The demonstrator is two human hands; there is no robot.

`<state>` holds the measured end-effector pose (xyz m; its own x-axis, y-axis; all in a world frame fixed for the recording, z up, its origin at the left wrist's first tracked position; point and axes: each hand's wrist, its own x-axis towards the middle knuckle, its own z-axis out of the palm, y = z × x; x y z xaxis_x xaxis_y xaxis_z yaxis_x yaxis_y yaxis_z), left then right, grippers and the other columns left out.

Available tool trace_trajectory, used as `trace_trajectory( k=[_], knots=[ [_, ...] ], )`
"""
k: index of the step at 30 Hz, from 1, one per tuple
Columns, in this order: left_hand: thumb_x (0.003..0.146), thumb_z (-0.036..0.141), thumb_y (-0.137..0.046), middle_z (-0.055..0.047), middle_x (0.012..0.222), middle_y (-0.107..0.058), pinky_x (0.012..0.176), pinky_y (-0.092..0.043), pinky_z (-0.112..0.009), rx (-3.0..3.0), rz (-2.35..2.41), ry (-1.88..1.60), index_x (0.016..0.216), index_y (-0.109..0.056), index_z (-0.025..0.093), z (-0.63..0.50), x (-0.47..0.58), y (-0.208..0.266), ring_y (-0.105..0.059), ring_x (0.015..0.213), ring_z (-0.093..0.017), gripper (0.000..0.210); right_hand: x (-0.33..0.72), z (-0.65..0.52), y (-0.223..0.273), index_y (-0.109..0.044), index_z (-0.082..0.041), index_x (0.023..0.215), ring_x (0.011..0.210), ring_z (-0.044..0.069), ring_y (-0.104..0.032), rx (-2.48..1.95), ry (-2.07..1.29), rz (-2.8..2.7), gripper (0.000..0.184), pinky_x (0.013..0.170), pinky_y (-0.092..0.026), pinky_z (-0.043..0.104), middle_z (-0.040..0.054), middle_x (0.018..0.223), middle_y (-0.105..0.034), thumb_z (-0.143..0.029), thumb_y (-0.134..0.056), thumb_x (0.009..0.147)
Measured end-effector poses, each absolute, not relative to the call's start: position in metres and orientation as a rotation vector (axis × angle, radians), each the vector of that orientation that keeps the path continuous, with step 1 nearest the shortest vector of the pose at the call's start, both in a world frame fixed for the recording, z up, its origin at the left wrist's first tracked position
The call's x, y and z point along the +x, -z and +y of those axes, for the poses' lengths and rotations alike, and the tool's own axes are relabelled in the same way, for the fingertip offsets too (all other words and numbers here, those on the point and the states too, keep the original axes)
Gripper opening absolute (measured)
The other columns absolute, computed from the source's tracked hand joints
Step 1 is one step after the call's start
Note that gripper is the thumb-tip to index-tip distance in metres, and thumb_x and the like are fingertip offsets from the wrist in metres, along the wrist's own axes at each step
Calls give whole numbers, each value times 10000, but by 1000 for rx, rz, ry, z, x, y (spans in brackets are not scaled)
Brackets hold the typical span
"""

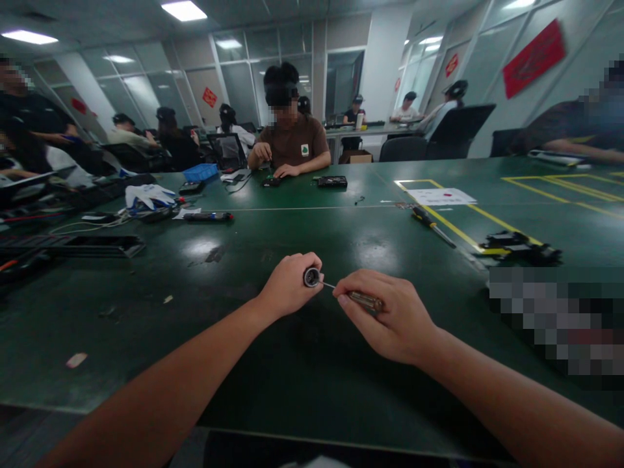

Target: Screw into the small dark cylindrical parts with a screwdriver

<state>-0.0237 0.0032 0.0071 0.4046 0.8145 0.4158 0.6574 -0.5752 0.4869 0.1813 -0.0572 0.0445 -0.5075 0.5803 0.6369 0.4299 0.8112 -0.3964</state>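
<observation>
My left hand (288, 286) is closed around a small dark cylinder (311, 277), whose round open end with a pale metal rim faces me. Its inner parts are too small to make out. In my right hand (390, 312) is a screwdriver (364, 299) with a brownish, see-through handle, gripped between thumb and fingers. The thin shaft points left, and its tip meets the side of the cylinder or my left fingertips; which one I cannot tell. Both hands are above the green table (273, 383).
A yellow-and-black screwdriver (429, 224) and black parts (519, 247) lie to the right. At left are white gloves (149, 197), a dark pen-like tool (208, 216) and a long black frame (82, 246). Across the table a person (292, 140) handles a small black device (272, 182).
</observation>
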Motion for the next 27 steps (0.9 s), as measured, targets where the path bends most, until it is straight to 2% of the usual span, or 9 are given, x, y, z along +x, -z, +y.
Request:
trace_trajectory(
  k=[27],
  knots=[
    [842, 229, -648, 17, 787, -611, 678, -359, -303, 2400, 1292, -933, 815, -562, 203, 5, -25, -6, -542, 735, -159, 94, 183, -56, -47, -665, -173, 965, 783, 151, -668, -740, -266, -2205, 116, 721, -502, 273, 41, 865, -705, -145, -561, 925]
  ],
)
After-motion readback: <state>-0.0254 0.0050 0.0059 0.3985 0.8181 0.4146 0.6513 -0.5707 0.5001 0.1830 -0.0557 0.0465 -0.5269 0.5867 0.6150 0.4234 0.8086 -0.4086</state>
